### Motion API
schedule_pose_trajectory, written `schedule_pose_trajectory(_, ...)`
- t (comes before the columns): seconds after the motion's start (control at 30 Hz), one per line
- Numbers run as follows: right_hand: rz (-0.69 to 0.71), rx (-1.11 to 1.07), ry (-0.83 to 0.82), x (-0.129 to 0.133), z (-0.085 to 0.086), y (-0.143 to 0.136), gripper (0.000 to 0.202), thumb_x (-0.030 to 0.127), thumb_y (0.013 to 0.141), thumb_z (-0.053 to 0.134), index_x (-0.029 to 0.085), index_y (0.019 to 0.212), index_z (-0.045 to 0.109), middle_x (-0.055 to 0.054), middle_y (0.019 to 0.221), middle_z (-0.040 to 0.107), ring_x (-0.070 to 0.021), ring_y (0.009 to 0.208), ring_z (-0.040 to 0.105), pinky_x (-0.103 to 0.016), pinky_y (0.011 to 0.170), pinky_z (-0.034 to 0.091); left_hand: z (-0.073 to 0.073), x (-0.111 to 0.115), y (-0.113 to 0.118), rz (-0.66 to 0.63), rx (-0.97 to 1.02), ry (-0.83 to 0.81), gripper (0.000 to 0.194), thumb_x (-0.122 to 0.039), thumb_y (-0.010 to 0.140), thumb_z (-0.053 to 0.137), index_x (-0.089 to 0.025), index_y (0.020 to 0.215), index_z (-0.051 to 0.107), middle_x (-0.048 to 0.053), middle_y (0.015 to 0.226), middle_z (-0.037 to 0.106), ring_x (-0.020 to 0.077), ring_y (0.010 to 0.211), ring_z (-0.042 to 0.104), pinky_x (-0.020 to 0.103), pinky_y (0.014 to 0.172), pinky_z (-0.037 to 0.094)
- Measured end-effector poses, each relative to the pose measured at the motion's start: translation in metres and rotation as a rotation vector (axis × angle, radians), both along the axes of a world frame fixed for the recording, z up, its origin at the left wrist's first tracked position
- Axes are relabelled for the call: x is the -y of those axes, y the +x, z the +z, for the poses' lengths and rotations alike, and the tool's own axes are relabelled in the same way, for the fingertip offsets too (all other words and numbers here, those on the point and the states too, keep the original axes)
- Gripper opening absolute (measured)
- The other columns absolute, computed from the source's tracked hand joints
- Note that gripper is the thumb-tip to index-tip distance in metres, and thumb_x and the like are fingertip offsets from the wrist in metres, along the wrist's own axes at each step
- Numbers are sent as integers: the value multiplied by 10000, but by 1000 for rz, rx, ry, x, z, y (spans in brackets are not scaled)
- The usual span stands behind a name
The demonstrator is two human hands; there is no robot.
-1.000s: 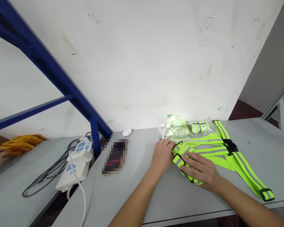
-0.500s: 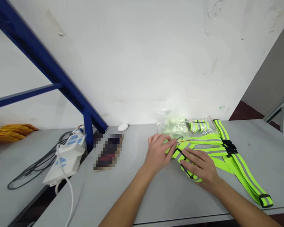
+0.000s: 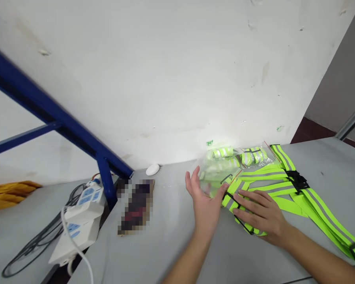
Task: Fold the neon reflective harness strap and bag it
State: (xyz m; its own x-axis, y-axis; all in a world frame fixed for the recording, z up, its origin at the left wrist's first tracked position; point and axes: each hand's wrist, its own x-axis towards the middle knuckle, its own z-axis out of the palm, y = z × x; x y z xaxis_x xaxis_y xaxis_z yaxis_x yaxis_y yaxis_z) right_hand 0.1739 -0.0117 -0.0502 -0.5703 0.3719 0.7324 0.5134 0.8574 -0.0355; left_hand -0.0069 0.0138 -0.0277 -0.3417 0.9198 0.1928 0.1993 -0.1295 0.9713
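- The grey table (image 3: 171, 244) runs along the white wall and carries everything in sight.
- A neon-yellow reflective strap vest (image 3: 284, 189) lies spread over the table's right part, its long bands trailing off toward the right edge, a black buckle (image 3: 298, 182) midway along them.
- The right hand (image 3: 262, 215) lies flat, fingers spread, pressing down the folded near end of the vest; it grips nothing.
- The left hand (image 3: 204, 199) stands on edge just left of that fold, palm turned toward it, fingers apart and empty; the thumb looks to touch the strap's edge, though I cannot be sure.
- Just behind the hands, by the wall, is a clear plastic bag (image 3: 221, 165) with more yellow bands inside.
- To my eye the work is at the folding or gathering stage: one end pinned, the other hand poised to take hold. A next move would need the left fingers to close on the strap without dragging the bag along.
- Further left: a blurred flat object (image 3: 136, 205), a small white puck (image 3: 152, 169), a power strip (image 3: 77, 232).
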Motion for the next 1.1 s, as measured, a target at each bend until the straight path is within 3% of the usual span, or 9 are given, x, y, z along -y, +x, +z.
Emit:
schedule_pose_trajectory(0.1, -29, 15, 57, 2, -1, -5, 292, 150, 944, 469, 221, 1181, 625, -56, 1235, 671, -217, 1297, 488, -370, 949, 450, 6, 2, -5, 10, -121, -20, 954, -352, 718, 777, -386, 1450, 166, 59, 1590, -127, 341, 1460, 146, 497, 1105, 367)
schedule_pose_trajectory(0.17, -53, 25, 99, 3, -1, -10, 249, 156, 930, 536, 235, 1138, 646, -38, 1208, 687, -210, 1287, 502, -367, 954, 453, 9, 2, -8, 13, -117, -52, 1067, -351, 716, 780, -400, 1466, 22, 76, 1594, -127, 350, 1471, 73, 515, 1086, 387)
schedule_pose_trajectory(0.23, -64, 20, 135, 4, 0, -13, 223, 152, 908, 588, 243, 1098, 661, -31, 1190, 697, -207, 1279, 512, -366, 958, 455, 11, 2, -9, -6, 20, -113, 1146, -330, 710, 791, -419, 1458, -73, 86, 1606, -58, 341, 1474, 66, 491, 1058, 426)
schedule_pose_trajectory(0.3, -67, 8, 151, 4, 2, -17, 202, 163, 898, 615, 253, 1070, 671, -28, 1184, 700, -209, 1277, 515, -369, 961, 457, 14, 4, -7, -57, 296, -207, 1187, -304, 705, 801, -444, 1448, -114, 100, 1599, 111, 324, 1444, 230, 447, 1010, 476)
schedule_pose_trajectory(0.4, -61, -3, 165, 5, 3, -20, 182, 190, 880, 652, 261, 1044, 681, -27, 1186, 699, -216, 1280, 513, -369, 961, 462, 18, 9, -2, -231, 695, -335, 1018, -315, 741, 772, -383, 1479, 72, 112, 1442, 466, 291, 1238, 550, 398, 930, 528)
schedule_pose_trajectory(0.5, -59, 20, 169, 5, 1, -22, 199, 221, 866, 677, 265, 1060, 677, -30, 1246, 666, -214, 1290, 502, -369, 977, 460, 21, 13, 1, -390, 878, -439, 670, -353, 771, 735, -253, 1364, 441, 97, 1234, 651, 277, 1092, 648, 370, 888, 543)
schedule_pose_trajectory(0.67, -87, 16, 158, 2, -2, -19, 220, 190, 898, 618, 257, 1105, 655, -37, 1304, 627, -205, 1303, 486, -373, 1001, 461, 20, 11, -2, -432, 958, -529, 442, -330, 756, 736, -175, 1158, 637, 104, 1161, 696, 283, 1079, 649, 348, 848, 543)
schedule_pose_trajectory(0.9, 35, 24, 12, 1, 3, -6, 422, 285, 991, 318, 93, 1294, 541, -175, 1313, 596, -288, 1332, 435, -444, 958, 505, 23, 9, -1, -398, 805, -450, 451, -317, 733, 755, -212, 1162, 659, 77, 1207, 684, 275, 1159, 598, 329, 883, 506)
schedule_pose_trajectory(1.1, 37, 74, -8, -1, 2, 5, 441, 253, 912, 441, 103, 1320, 517, -150, 1305, 608, -281, 1333, 435, -423, 958, 484, 21, 11, -1, -329, 676, -404, 414, -366, 805, 671, -221, 1192, 652, 71, 1238, 671, 263, 1157, 603, 333, 896, 508)
